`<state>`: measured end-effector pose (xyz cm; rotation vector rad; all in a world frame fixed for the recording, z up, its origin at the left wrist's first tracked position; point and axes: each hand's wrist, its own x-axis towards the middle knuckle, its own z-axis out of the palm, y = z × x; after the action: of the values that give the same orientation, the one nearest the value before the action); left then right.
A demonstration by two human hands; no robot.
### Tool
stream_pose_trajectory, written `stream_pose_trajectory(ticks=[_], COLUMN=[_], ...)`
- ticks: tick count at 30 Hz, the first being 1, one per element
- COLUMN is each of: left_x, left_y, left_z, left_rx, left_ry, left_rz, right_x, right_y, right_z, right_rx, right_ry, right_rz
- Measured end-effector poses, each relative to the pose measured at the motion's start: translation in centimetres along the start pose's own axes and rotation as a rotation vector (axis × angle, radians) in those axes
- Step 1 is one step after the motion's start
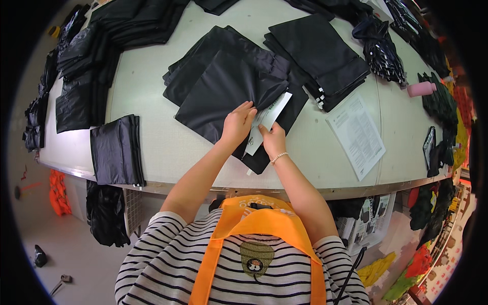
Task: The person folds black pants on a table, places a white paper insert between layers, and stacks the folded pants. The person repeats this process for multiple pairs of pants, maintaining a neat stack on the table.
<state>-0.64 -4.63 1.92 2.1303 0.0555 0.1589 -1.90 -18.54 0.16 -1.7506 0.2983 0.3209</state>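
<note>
A loose pile of folded black fabric pieces [218, 84] lies in front of me on the pale table. My left hand [238, 123] rests flat on the top piece, fingers stretched out, at the edge of a white printed paper slip [272, 114]. Thumb and fingers of my right hand [273, 139] grip that slip near its middle. It lies slantwise over another black piece [296, 109], partly under the top fabric and my hands.
To the right lie a black folded stack [317, 56] and a printed sheet [357, 136]. A pink thread cone [421, 89] stands farther right. Smaller black pieces [117, 150] overhang the front edge at left, with large black stacks [84, 76] behind them.
</note>
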Motion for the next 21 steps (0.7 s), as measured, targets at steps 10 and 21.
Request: stream_pose_trajectory(ticks=[10,21], left_x=[0.4,0.3], left_y=[-1.6,-0.9], left_z=[0.3,-0.2], left_rx=[-0.084,0.317], left_ry=[-0.031,-0.398], left_rz=[0.009,0.230], right_x=[1.5,3.4], right_y=[0.5,-6.3], right_z=[0.2,-6.2], right_rx=[-0.011,-1.296], right_ry=[-0.087,-0.461], right_rz=[0.045,-0.537])
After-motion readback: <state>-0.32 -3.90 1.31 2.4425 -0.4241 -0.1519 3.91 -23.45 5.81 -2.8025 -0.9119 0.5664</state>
